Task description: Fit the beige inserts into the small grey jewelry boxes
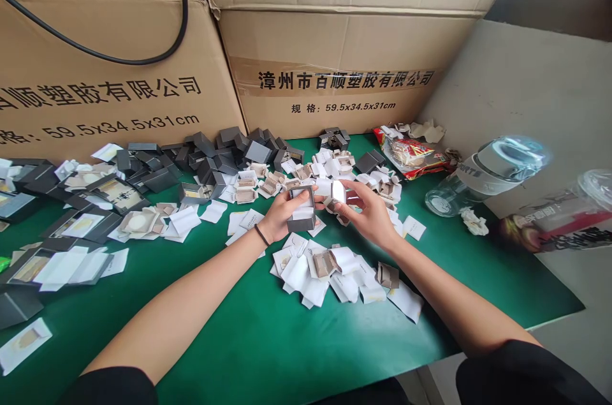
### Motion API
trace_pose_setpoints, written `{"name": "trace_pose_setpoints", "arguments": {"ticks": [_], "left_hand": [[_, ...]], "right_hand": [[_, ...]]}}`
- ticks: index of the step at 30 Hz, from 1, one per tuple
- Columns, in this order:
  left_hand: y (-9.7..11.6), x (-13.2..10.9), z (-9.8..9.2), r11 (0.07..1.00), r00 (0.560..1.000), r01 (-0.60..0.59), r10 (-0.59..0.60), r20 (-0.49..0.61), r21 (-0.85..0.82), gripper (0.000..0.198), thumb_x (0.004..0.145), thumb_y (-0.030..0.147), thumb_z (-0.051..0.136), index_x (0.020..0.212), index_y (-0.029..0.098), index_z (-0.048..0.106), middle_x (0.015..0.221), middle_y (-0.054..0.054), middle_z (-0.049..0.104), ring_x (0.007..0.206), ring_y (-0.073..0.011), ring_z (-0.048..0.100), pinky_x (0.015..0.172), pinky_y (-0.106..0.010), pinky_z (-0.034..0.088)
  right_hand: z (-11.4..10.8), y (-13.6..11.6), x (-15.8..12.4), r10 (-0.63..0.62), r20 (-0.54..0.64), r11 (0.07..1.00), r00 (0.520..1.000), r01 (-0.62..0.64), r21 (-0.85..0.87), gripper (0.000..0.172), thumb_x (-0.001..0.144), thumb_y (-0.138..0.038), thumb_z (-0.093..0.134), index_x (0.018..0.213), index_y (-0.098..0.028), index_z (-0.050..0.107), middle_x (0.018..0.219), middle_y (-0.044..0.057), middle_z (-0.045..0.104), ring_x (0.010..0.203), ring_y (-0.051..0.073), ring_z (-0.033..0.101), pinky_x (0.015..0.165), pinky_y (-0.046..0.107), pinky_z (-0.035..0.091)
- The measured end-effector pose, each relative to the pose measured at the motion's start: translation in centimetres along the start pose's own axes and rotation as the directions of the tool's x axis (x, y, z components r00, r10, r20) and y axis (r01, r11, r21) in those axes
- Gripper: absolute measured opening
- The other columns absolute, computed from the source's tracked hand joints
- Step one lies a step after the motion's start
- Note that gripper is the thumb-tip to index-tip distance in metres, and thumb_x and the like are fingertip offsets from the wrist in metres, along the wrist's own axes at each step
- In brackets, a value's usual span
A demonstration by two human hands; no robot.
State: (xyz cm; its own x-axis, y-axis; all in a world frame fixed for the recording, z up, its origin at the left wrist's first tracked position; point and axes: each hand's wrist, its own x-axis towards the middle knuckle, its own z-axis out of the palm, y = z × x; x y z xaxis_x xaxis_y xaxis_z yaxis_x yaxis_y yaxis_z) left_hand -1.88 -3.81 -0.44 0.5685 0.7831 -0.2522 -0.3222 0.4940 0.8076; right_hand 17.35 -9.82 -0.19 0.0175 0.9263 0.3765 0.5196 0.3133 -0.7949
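Note:
My left hand (280,217) is closed around a small dark grey box (301,221), its open side turned up and something white inside. Close beside it, my right hand (367,210) pinches a small white folded paper insert (337,192) between thumb and fingers. Below both hands lies a loose pile of white paper cards (306,274), with brownish cardboard inserts (324,263) among them. Just beyond the hands, more white and brown inserts (272,183) are heaped together.
Dark grey boxes (205,159) are piled along the back and left of the green table (215,328). Large cartons (335,41) stand behind. To the right are a red food packet (406,153), a clear bottle (471,178), crumpled tissue (474,222) and a plastic cup (568,213).

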Motion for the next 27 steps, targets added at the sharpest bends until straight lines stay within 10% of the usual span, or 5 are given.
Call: {"name": "trace_pose_setpoints", "arguments": {"ticks": [19, 27], "left_hand": [[-0.7, 0.5, -0.7, 0.995, 0.995, -0.096, 0.095, 0.029, 0.036, 0.037, 0.075, 0.034, 0.062, 0.109, 0.019, 0.060, 0.089, -0.004, 0.063, 0.076, -0.0159, 0.059, 0.063, -0.027, 0.050], [-1.5, 0.0, -0.7, 0.787, 0.948, -0.313, 0.288, 0.132, 0.532, 0.038, 0.077, 0.052, 0.057, 0.093, 0.017, 0.055, 0.082, -0.002, 0.054, 0.075, -0.0139, 0.050, 0.068, -0.026, 0.042]], "right_hand": [[0.1, -0.1, -0.1, -0.067, 0.004, 0.998, 0.998, 0.067, -0.008, 0.039, 0.083, -0.036, 0.058, 0.120, -0.025, 0.052, 0.113, 0.006, 0.058, 0.094, 0.019, 0.058, 0.085, 0.037, 0.052], [0.7, 0.0, -0.5, -0.078, 0.010, 0.992, 0.997, 0.076, 0.100, 0.042, 0.083, -0.037, 0.057, 0.123, -0.025, 0.049, 0.115, 0.007, 0.058, 0.099, 0.019, 0.057, 0.090, 0.038, 0.050]]}}
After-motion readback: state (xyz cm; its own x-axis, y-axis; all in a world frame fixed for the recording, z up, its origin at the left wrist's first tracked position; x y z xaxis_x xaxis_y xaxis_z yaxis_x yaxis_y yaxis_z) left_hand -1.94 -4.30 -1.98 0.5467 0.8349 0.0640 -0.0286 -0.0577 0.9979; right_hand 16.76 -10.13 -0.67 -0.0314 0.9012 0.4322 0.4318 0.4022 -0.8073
